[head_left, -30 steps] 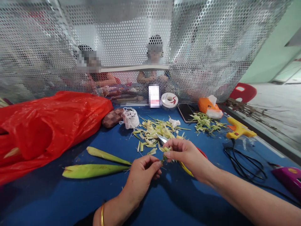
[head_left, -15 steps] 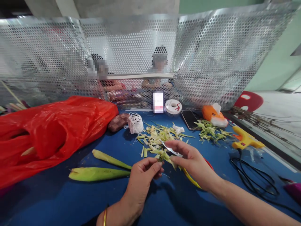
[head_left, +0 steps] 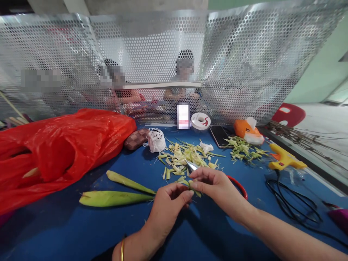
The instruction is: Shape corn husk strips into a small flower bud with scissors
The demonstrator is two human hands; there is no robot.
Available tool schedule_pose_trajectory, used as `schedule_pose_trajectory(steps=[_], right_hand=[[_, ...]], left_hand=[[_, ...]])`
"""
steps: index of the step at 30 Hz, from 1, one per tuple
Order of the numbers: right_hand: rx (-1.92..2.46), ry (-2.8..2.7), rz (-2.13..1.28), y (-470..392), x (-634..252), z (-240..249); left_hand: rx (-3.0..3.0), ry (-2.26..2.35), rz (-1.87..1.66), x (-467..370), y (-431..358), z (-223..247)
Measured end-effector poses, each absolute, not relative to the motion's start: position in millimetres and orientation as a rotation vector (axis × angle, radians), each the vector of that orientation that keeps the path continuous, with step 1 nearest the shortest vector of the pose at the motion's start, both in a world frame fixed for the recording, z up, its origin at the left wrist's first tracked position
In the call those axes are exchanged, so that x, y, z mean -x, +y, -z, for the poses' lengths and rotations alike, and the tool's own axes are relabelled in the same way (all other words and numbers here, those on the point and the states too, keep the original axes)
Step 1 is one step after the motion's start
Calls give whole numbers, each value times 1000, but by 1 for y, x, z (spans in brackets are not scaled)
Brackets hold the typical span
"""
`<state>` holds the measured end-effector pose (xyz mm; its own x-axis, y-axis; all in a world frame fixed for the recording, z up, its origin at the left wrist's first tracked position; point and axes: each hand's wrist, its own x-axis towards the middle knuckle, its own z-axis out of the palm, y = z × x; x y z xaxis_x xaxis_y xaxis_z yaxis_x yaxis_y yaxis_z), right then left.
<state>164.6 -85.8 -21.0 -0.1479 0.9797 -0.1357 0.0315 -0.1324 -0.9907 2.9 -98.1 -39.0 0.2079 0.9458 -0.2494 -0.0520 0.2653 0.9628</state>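
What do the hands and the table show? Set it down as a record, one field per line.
Left hand: left hand, fingertips pinched at a small green plant piece
Right hand: right hand, pinching at the same piece
Cutting tool: scissors, partly hidden by the right hand
Beside left hand: two long green leaves
Scraps: pale pile beyond the hands; greener pile near the orange tissue pack
Far left: red plastic bag
Surface: blue table

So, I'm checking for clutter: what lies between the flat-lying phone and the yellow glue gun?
In the head view, a loose heap of green plant scraps lies between the phone and the glue gun, with the orange tissue pack just behind it.
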Motion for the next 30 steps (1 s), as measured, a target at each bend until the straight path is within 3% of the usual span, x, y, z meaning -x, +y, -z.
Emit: schedule_pose_trajectory(steps=[6, 13, 30], right_hand=[[1260, -1337, -1350, -88, -163, 21], [1230, -1120, -1579, -92, -162, 15], [1245, -1200, -1259, -86, -164, 23]], left_hand=[[-1093, 1152, -926, -3, -101, 37], [-1096, 1138, -973, -5, -106, 34], [-809, 1120, -1010, 6, -92, 32]])
